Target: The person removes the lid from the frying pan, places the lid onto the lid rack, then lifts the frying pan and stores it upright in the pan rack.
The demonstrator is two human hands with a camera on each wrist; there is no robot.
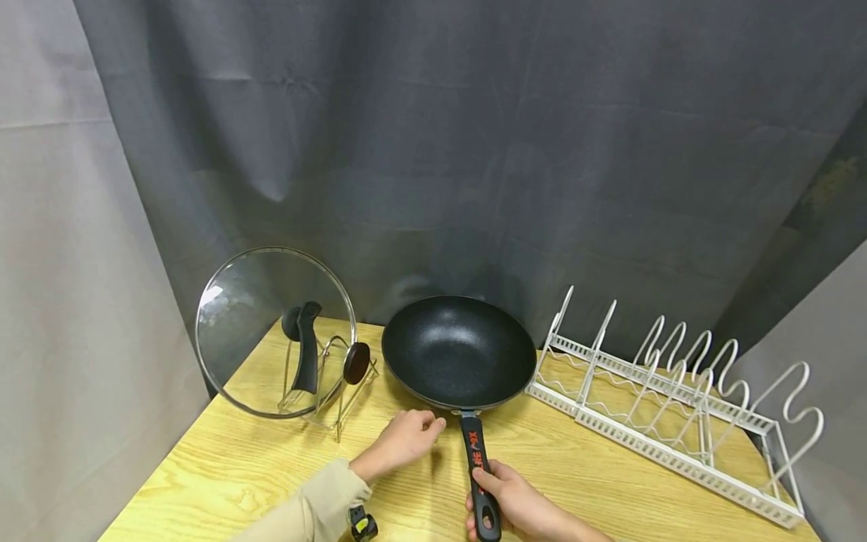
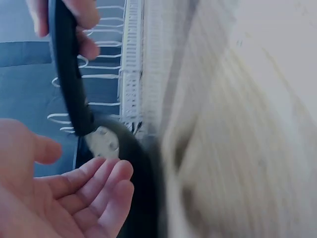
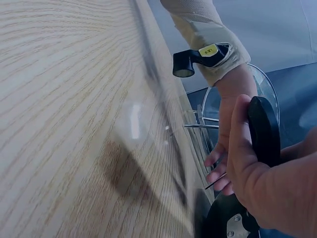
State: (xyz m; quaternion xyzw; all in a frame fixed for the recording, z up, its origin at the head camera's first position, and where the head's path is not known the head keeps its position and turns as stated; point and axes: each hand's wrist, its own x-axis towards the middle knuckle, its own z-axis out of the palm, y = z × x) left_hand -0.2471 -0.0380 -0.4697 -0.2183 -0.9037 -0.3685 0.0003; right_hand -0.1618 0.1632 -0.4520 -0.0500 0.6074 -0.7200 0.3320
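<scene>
A black frying pan (image 1: 459, 352) with a long black handle (image 1: 474, 444) is in the middle of the head view, over the wooden table. My right hand (image 1: 518, 500) grips this handle near its end; the right wrist view also shows the fingers wrapped about it. Left of the handle's base is my left hand (image 1: 403, 444), holding nothing. In the left wrist view its loosely bent fingers (image 2: 94, 198) lie close to the pan's metal handle bracket (image 2: 104, 143). Whether they touch the pan, I cannot tell.
At the left, a glass lid (image 1: 244, 339) with a black handle (image 1: 308, 350) stands upright in a small wire stand (image 1: 340, 421). A white wire rack (image 1: 650, 444) with several upright loops lies along the right side. Grey curtains (image 1: 474, 150) hang behind the table (image 1: 223, 467).
</scene>
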